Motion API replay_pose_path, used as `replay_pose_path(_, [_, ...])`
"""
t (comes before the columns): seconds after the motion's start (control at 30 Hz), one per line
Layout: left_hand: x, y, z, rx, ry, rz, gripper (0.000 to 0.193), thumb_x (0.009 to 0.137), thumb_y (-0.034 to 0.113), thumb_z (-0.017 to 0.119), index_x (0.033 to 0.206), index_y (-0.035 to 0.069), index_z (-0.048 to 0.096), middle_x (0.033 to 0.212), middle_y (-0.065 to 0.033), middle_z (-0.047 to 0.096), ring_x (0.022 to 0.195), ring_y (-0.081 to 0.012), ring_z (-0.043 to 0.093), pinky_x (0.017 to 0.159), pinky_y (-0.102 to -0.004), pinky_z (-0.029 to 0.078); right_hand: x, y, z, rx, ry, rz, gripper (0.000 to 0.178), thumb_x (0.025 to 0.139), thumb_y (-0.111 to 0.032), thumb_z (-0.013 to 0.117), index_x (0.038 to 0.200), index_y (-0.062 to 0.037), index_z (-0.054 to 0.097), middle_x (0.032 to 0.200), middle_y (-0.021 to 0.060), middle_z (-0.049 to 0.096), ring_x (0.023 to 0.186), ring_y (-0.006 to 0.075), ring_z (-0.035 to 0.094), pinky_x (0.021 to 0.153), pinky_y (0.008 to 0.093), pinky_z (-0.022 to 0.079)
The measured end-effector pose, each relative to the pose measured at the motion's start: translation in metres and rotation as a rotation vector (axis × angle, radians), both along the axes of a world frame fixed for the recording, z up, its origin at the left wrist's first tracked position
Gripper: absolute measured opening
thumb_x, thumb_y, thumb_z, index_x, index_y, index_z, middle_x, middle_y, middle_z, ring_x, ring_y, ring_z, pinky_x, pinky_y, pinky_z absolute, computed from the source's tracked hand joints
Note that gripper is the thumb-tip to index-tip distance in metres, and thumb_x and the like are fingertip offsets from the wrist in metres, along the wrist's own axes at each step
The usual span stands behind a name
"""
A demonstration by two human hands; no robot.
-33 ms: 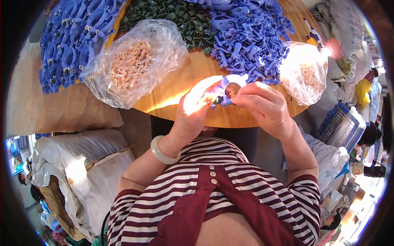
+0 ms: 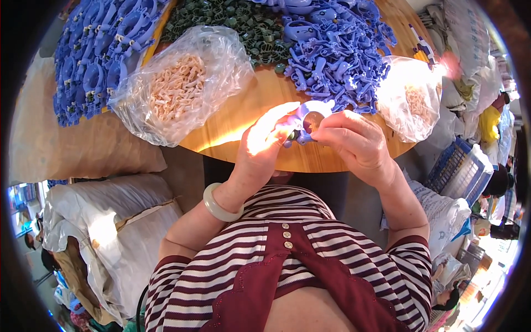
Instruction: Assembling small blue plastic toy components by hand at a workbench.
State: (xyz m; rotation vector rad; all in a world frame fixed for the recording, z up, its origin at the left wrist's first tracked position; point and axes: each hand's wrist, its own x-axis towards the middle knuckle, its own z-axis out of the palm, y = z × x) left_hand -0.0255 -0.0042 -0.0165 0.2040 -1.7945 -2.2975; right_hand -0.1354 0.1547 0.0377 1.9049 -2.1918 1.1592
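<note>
round-edged wooden table point(image 2: 271, 88), sunlight point(image 2: 221, 138) streaking its top, greyish floor point(image 2: 185, 169) below, glare point(image 2: 500, 252) at far right

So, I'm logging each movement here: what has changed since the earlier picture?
Nothing visibly changed: nothing moved, was taken up or let go. The left hand still holds the blue plastic piece, and the right hand's fingers are still at it.

Left hand point(image 2: 263, 135) grips a violet plastic ring-shaped part point(image 2: 319, 106) over the wooden table's point(image 2: 271, 91) near edge, right hand point(image 2: 360, 144) pinching its right side, with loose violet parts point(image 2: 337, 69) and dark green pieces point(image 2: 221, 19) piled beyond, clear bag point(image 2: 232, 61) of beige bits point(image 2: 174, 86) left.
</note>
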Motion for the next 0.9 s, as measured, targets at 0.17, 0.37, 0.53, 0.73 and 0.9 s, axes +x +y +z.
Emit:
replay_pose_path(0.17, [0.001,0.000,0.000,-0.147,0.007,0.023,0.035,0.090,0.017,0.049,0.121,-0.001,0.049,0.108,-0.0056,0.058,0.095,-0.0116,0.054,0.082,-0.0235,0.044,-0.001,-0.002,-0.001,-0.012,0.000,0.002,0.023,0.067,0.009,0.064,0.088,-0.0011,0.062,0.081,0.0090,0.058,0.071,0.0229,0.059,0.061,0.0290,0.049])
replay_pose_path(0.37, [0.001,0.000,0.001,-0.154,-0.005,0.012,0.034,0.091,0.017,0.050,0.120,0.000,0.050,0.107,-0.0039,0.058,0.091,-0.0091,0.054,0.078,-0.0214,0.044,-0.003,-0.004,0.003,0.015,-0.011,0.026,0.022,0.067,0.010,0.063,0.087,-0.0008,0.063,0.081,0.0089,0.059,0.071,0.0226,0.060,0.062,0.0288,0.049])
replay_pose_path(0.53, [0.000,0.006,-0.004,-0.174,0.045,0.059,0.029,0.090,0.010,0.046,0.117,0.000,0.051,0.102,-0.0077,0.060,0.084,-0.0133,0.057,0.074,-0.0248,0.047,-0.002,-0.005,0.005,0.067,-0.112,0.015,0.023,0.067,0.013,0.061,0.087,-0.0003,0.063,0.081,0.0084,0.059,0.072,0.0214,0.061,0.064,0.0277,0.050])
replay_pose_path(0.73, [0.003,0.007,-0.005,-0.193,0.053,0.064,0.032,0.092,0.014,0.050,0.121,0.001,0.050,0.105,-0.0022,0.058,0.090,-0.0083,0.052,0.080,-0.0211,0.042,-0.004,-0.007,0.002,0.081,-0.272,-0.020,0.025,0.068,0.015,0.058,0.086,-0.0017,0.063,0.082,0.0086,0.059,0.074,0.0207,0.061,0.067,0.0271,0.050])
replay_pose_path(0.9, [0.001,0.008,-0.001,-0.366,0.050,0.113,0.029,0.090,0.007,0.047,0.117,-0.001,0.051,0.104,-0.0098,0.059,0.089,-0.0155,0.057,0.079,-0.0255,0.045,-0.013,-0.012,0.015,0.107,0.114,0.156,0.024,0.068,0.015,0.059,0.086,-0.0009,0.063,0.081,0.0072,0.059,0.073,0.0193,0.060,0.065,0.0263,0.049])
